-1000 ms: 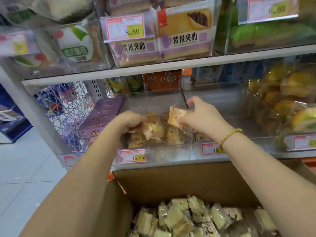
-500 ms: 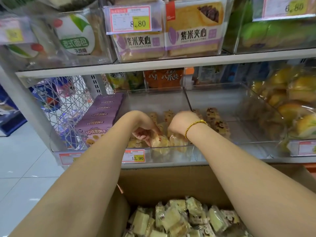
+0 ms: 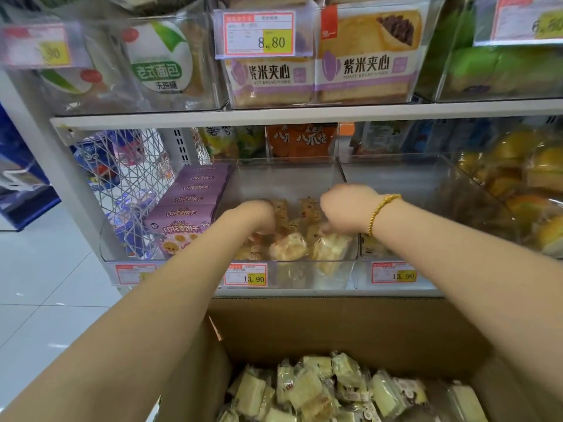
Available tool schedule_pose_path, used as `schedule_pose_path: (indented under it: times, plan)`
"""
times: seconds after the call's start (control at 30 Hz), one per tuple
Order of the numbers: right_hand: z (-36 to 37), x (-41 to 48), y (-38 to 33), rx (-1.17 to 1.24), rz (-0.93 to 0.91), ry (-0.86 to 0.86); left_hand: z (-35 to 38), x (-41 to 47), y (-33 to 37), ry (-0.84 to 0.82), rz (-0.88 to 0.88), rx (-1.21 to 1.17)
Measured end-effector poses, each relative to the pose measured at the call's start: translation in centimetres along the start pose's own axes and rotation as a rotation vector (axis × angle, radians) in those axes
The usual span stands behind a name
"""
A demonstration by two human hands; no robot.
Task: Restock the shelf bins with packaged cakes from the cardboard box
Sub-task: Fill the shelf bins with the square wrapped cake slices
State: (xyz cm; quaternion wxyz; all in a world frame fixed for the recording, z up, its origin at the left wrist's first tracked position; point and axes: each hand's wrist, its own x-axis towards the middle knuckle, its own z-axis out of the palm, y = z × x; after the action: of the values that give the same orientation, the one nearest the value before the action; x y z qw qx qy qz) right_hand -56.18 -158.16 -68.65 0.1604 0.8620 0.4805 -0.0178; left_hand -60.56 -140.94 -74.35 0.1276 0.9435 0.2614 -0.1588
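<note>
One brown cardboard box (image 3: 335, 324) sits nearest, heaped with well over a dozen pale wrapped cakes (image 3: 304, 391), so most of the restocking looks undone. Beyond it, the left hand (image 3: 259, 216) and right hand (image 3: 347, 208) dip into one clear plastic shelf bin (image 3: 286, 184) among roughly eight shelved cakes (image 3: 288, 246). Whether either grip holds a cake cannot be told.

Left forearm (image 3: 152, 300) and right forearm (image 3: 457, 269) shown bare, left hand (image 3: 259, 217) and right hand (image 3: 347, 208) uncovered, gold beaded bracelet (image 3: 377, 212) worn round the right wrist, beads closely strung
</note>
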Motion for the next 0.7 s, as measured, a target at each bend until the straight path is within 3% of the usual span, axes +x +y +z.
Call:
schedule_pose_path:
  times: [0.07, 0.13, 0.2, 0.33, 0.57, 0.7]
  plan:
    - [-0.3, -0.1, 0.3, 0.057, -0.187, -0.164, 0.2, -0.8, -0.2, 0.0, 0.252, -0.009]
    - [-0.2, -0.3, 0.3, 0.005, -0.255, -0.264, 0.2, -2.0, -0.4, -0.083, 0.377, -0.024]
    - [0.6, -0.2, 0.4, -0.06, -0.266, -0.232, 0.3, -2.2, -0.5, -0.137, 0.382, -0.063]
    - [2.6, 0.6, 0.3, 0.056, -0.233, -0.151, 0.2, -2.2, -0.2, -0.208, 0.319, -0.2]
    - [4.2, 2.1, 0.3, -0.124, -0.188, -0.16, 0.6, -1.4, -0.1, -0.19, 0.348, 0.132]
    - [3.9, 2.4, 0.5, 0.005, -0.225, -0.195, 1.1, -1.3, -0.5, -0.153, 0.361, 0.072]
